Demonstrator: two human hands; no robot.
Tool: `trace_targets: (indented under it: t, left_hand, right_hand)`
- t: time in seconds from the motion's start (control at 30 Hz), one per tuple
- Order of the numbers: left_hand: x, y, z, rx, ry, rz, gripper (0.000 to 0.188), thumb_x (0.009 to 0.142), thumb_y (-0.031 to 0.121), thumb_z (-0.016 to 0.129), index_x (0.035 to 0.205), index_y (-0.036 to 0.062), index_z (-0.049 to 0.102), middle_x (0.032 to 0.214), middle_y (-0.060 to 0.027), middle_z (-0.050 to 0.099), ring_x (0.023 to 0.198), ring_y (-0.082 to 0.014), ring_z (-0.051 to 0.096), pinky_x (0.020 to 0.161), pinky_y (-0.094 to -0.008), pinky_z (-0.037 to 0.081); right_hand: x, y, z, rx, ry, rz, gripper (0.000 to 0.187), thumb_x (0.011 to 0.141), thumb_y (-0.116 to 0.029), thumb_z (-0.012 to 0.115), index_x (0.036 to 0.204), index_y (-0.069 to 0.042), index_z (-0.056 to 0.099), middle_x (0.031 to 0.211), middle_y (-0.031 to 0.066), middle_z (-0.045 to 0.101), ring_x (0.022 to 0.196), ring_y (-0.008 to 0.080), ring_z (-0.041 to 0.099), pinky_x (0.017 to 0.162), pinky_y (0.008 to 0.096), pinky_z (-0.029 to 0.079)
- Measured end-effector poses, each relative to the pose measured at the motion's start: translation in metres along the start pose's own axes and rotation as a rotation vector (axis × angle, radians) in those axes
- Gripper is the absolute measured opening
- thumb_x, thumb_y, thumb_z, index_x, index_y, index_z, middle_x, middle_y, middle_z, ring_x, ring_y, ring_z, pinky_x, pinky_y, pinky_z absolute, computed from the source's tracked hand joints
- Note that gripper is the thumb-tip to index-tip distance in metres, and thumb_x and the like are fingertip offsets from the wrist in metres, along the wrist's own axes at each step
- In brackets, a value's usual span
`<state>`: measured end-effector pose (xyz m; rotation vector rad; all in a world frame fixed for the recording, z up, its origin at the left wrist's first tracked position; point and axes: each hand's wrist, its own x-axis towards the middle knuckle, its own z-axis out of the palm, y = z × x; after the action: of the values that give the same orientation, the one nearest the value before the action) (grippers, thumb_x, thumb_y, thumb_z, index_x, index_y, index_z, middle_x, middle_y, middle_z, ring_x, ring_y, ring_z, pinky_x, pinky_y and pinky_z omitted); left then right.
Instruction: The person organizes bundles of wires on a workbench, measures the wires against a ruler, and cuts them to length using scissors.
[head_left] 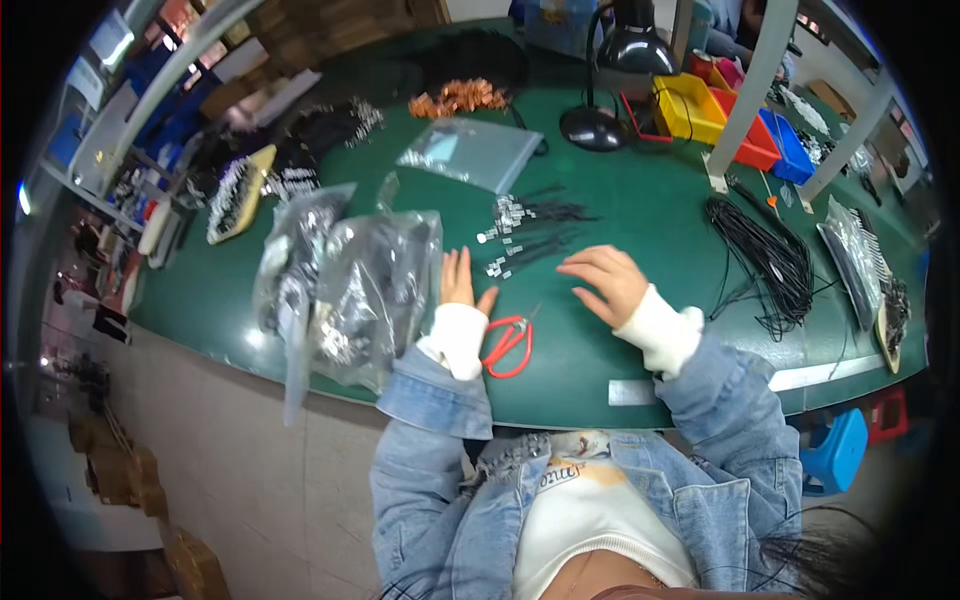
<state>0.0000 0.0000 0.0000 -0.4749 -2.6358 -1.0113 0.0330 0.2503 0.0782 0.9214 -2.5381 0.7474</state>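
Observation:
My left hand (pixel 460 281) lies flat on the green table (pixel 570 375), fingers stretched out, beside a clear plastic bag (pixel 378 270) of dark parts. My right hand (pixel 610 283) hovers over or rests on the table, fingers apart and holding nothing; whether it touches is hard to tell. Between and beyond the hands lies a loose pile of short black cables with white connectors (pixel 508 222). A smaller group of the same cables (pixel 520 252) sits nearer to me. Red-handled scissors (pixel 508 352) lie just right of my left wrist, their tips pointing away from me.
Another filled bag (pixel 300 240) overhangs the table's front edge at left. A flat clear bag (pixel 475 152), orange-copper parts (pixel 460 97) and a black lamp (pixel 597 128) stand farther back. At right are a black cable bundle (pixel 765 260), yellow bin (pixel 688 108), red bin (pixel 748 140) and blue bin (pixel 788 148).

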Motion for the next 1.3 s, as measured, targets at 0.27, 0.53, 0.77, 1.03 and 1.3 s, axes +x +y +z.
trace_targets:
  t: [0.27, 0.53, 0.77, 1.03, 1.3]
  left_hand:
    - [0.03, 0.017, 0.017, -0.082, -0.166, 0.147, 0.082, 0.068, 0.012, 0.064, 0.132, -0.0037, 0.015, 0.135, -0.024, 0.02, 0.128, -0.0353, 0.015, 0.104, -0.0359, 0.017]
    - [0.043, 0.031, 0.019, 0.147, -0.062, -0.037, 0.096, 0.06, 0.017, 0.072, 0.133, 0.0, 0.011, 0.132, -0.0255, 0.024, 0.126, -0.0371, 0.018, 0.102, -0.0398, 0.019]
    - [0.048, 0.034, 0.016, -0.102, -0.027, -0.01, 0.095, 0.059, 0.015, 0.072, 0.134, 0.0036, 0.013, 0.132, -0.0231, 0.024, 0.125, -0.0376, 0.019, 0.102, -0.0409, 0.02]
    - [0.056, 0.044, 0.021, 0.18, -0.026, 0.2, 0.075, 0.06, 0.015, 0.07, 0.124, 0.0015, 0.034, 0.125, -0.0191, 0.035, 0.122, -0.0359, 0.024, 0.1, -0.0417, 0.022]
    - [0.071, 0.048, 0.033, 0.205, 0.014, 0.107, 0.038, 0.061, 0.009, 0.065, 0.097, 0.004, 0.052, 0.088, -0.011, 0.053, 0.087, -0.0303, 0.047, 0.078, -0.0415, 0.037]
  right_hand:
    - [0.044, 0.035, 0.059, -0.141, 0.107, 0.147, 0.072, 0.059, -0.03, 0.072, 0.121, -0.011, 0.041, 0.125, 0.0099, 0.037, 0.121, 0.0256, 0.029, 0.1, 0.0437, 0.022]
    - [0.07, 0.09, 0.065, -0.163, -0.136, 0.212, 0.087, 0.056, -0.052, 0.068, 0.123, -0.005, 0.04, 0.124, 0.0125, 0.04, 0.123, 0.0256, 0.028, 0.103, 0.0462, 0.012]
    - [0.085, 0.084, 0.061, -0.097, -0.314, 0.234, 0.046, 0.063, -0.034, 0.069, 0.1, -0.009, 0.057, 0.098, 0.007, 0.052, 0.1, 0.0241, 0.046, 0.091, 0.0359, 0.032]
    - [0.102, 0.058, 0.087, -0.395, -0.512, 0.23, 0.016, 0.071, -0.012, 0.055, 0.081, -0.003, 0.061, 0.09, 0.0137, 0.06, 0.077, 0.0257, 0.059, 0.065, 0.0325, 0.049]
    - [0.094, 0.041, 0.059, -0.339, -0.302, 0.084, 0.012, 0.071, -0.011, 0.054, 0.079, -0.003, 0.058, 0.088, 0.0103, 0.057, 0.073, 0.0228, 0.061, 0.058, 0.0326, 0.05]
